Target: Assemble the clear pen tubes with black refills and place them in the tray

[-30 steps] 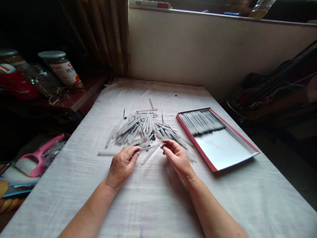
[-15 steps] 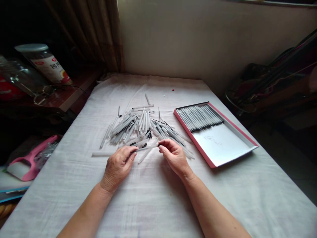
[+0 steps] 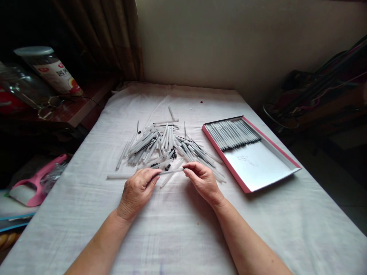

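Observation:
A slim translucent pen barrel [image 3: 172,171] is stretched level between my two hands. My left hand [image 3: 140,188] pinches its left part between thumb and fingers. At its right end, the fingertips of my right hand [image 3: 202,181] are closed around the tip; a dark bit shows there, mostly hidden by the fingers. Just beyond my hands lies a loose heap of clear pen barrels [image 3: 149,147] mixed with thin dark refills [image 3: 197,151]. Small black plugs [image 3: 168,167] are scattered at the heap's near side.
To the right, a shallow pink-edged box lid [image 3: 229,164] holds a row of black-ended pens [image 3: 235,133]. A white cloth covers the table [image 3: 160,236]. Off its left side are a pink-handled tool [image 3: 37,183], a labelled jar [image 3: 56,72] and glasses [image 3: 48,109].
Both hands stay in nearly the same place, still gripping the pen barrel. The dark piece at its right end shows less now. The view has shifted slightly.

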Tool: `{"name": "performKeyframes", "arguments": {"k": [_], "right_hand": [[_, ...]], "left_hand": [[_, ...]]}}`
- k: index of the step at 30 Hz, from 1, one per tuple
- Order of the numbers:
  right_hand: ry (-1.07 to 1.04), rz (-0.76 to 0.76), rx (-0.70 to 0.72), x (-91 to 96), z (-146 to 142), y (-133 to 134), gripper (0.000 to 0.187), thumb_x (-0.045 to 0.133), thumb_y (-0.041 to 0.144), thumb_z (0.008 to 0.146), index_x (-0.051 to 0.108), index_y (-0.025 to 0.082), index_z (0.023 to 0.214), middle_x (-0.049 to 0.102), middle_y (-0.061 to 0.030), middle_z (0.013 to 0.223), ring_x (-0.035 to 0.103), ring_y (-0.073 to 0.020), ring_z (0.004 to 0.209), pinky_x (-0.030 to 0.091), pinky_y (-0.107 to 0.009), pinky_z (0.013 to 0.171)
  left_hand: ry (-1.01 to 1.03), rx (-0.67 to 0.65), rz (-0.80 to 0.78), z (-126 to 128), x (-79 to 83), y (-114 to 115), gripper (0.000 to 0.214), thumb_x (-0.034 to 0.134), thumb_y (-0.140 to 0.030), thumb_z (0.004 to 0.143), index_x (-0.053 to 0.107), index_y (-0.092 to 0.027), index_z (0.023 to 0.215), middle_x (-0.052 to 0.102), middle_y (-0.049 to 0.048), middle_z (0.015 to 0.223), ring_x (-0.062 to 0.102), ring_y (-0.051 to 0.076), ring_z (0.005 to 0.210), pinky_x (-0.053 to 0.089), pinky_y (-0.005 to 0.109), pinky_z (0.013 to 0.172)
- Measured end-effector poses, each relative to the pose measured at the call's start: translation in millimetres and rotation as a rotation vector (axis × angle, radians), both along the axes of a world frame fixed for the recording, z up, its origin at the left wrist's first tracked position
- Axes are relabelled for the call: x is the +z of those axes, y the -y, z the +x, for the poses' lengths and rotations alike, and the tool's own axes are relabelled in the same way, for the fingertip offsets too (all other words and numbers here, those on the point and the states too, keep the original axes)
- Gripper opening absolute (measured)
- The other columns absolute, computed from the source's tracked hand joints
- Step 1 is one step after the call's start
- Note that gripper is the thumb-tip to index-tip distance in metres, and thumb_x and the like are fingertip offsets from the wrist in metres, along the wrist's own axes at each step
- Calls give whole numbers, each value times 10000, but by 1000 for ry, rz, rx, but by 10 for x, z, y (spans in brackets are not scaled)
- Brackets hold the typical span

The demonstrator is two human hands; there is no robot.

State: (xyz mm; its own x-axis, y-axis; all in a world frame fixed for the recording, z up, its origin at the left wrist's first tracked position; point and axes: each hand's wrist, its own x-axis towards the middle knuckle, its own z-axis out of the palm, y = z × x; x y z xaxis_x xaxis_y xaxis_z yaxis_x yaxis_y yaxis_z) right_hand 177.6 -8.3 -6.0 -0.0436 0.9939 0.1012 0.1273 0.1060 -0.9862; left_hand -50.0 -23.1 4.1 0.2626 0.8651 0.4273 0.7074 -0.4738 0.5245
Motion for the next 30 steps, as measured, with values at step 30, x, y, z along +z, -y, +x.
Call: {"name": "performKeyframes", "arguments": {"k": [30], "right_hand": [[181,14,111,45,95,42,138,557,312,874,622,199,919,677,-23,754,625,-147,671,472,-242,591]], "left_hand": [[24,-19,-18,10,17,3,190,541,-261,910,690,-226,1023,746,50,952,686,193,899,529,308,829]]}}
